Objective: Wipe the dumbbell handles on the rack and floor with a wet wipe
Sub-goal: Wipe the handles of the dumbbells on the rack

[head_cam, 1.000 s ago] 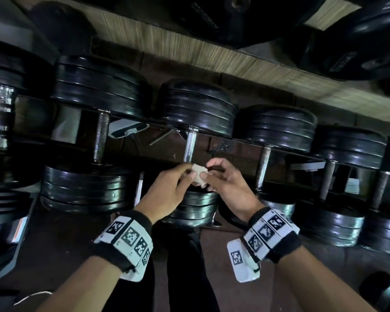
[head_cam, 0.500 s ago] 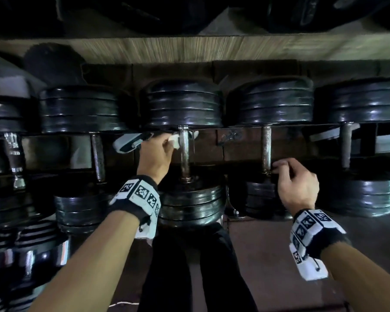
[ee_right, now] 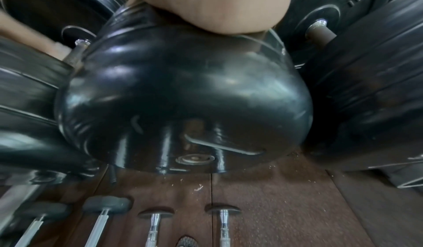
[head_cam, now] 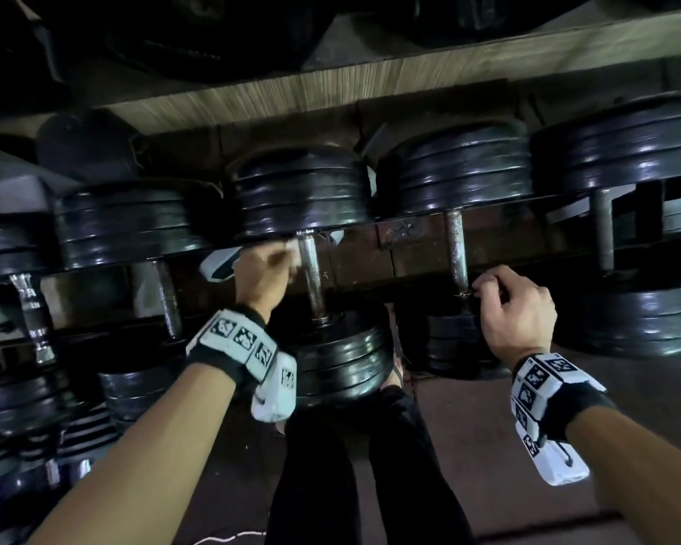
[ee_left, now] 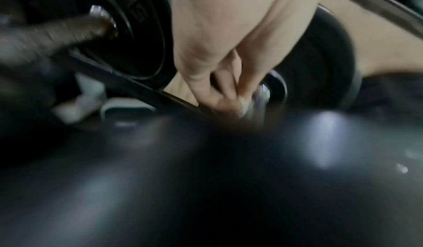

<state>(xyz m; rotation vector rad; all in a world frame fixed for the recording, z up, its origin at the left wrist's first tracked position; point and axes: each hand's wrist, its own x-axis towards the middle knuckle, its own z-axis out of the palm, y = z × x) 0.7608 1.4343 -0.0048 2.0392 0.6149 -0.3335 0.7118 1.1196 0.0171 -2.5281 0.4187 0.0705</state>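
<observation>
Rack (head_cam: 417,249) of black-plate dumbbells fills view, lower tier under wooden shelf. Middle dumbbell (head_cam: 303,194): steel handle (head_cam: 311,277) upright between plate stacks. Left hand (head_cam: 262,275) just left of that handle's top, fingers curled, grip pinching white wet wipe (head_cam: 293,251) against bar. Right hand (head_cam: 516,308) at base of next handle (head_cam: 455,249) to right, fingers curled, on plate stack; cannot tell whether holding.

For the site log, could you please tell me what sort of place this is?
Most likely a gym's free-weights area. Black plate-loaded dumbbells sit in a row on a low rack, more weight plates rest on the wooden shelf above, and slim chrome-handled dumbbells lie on the brown floor.
</observation>
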